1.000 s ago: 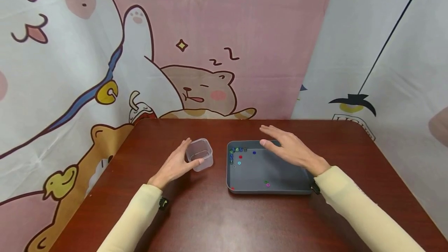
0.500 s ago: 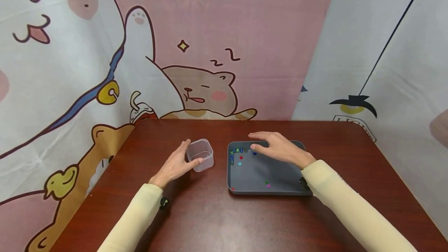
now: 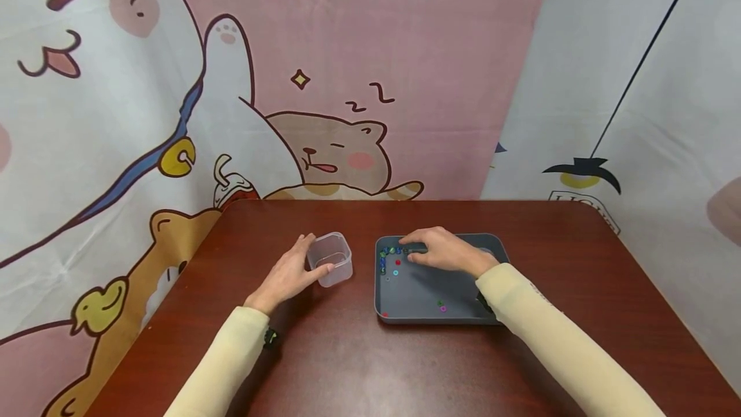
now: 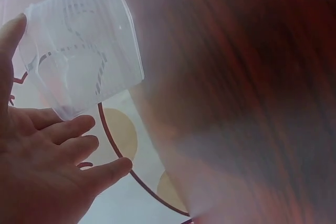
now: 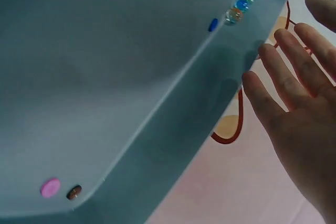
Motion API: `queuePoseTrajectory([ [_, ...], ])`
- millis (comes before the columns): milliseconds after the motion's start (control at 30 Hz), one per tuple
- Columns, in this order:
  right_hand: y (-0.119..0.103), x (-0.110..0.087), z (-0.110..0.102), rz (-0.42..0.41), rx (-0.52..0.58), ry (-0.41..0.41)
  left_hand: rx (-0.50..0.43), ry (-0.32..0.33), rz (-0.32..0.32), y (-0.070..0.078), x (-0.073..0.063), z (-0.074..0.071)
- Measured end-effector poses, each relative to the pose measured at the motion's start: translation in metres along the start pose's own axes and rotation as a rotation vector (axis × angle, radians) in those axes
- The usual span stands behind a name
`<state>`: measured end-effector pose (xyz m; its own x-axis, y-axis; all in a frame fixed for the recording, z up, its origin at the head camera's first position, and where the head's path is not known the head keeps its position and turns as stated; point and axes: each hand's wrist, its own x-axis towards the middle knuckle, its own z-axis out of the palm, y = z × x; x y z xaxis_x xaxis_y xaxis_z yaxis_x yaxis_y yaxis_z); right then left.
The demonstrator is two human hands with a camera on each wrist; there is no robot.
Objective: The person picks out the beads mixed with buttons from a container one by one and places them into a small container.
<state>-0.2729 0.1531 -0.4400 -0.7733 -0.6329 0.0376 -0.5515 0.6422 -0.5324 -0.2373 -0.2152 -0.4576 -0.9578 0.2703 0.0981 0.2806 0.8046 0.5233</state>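
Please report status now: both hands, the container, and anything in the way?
Left hand holds clear container. Right hand over gray tray, near marbles, no held item visible. No obstacle seen between container and tray.

The person's left hand (image 3: 285, 275) holds a small clear box (image 3: 343, 271), thumb on one side and fingers on the other. The right hand (image 3: 442, 251) is over a gray tray (image 3: 417, 295), with its fingertips near the little marbles (image 3: 383, 262) in the far left corner. A red bead (image 3: 397, 262), a light blue ring (image 3: 396, 273) and a pink ring (image 3: 443, 308) lie in the tray too. The table (image 3: 330, 372) is shiny and brown. Behind it is a big cloth (image 3: 446, 82) with a sleepy animal (image 3: 344, 140) drawn on it.
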Motion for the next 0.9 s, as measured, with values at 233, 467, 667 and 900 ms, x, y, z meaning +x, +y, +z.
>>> queuePoseTrajectory([
  [233,0.006,0.005,0.008,0.03,0.013,0.003,0.068,-0.003,0.006,0.002,0.001,-0.001],
  [467,0.009,0.007,0.014,0.07,0.016,0.014,0.073,0.0,0.005,0.002,0.003,-0.002],
  [667,0.01,0.009,0.019,0.086,0.007,0.012,0.068,0.004,0.007,0.002,0.003,-0.001],
  [900,0.011,0.014,0.024,0.073,-0.025,0.03,0.058,0.001,-0.001,0.002,0.002,-0.001],
])
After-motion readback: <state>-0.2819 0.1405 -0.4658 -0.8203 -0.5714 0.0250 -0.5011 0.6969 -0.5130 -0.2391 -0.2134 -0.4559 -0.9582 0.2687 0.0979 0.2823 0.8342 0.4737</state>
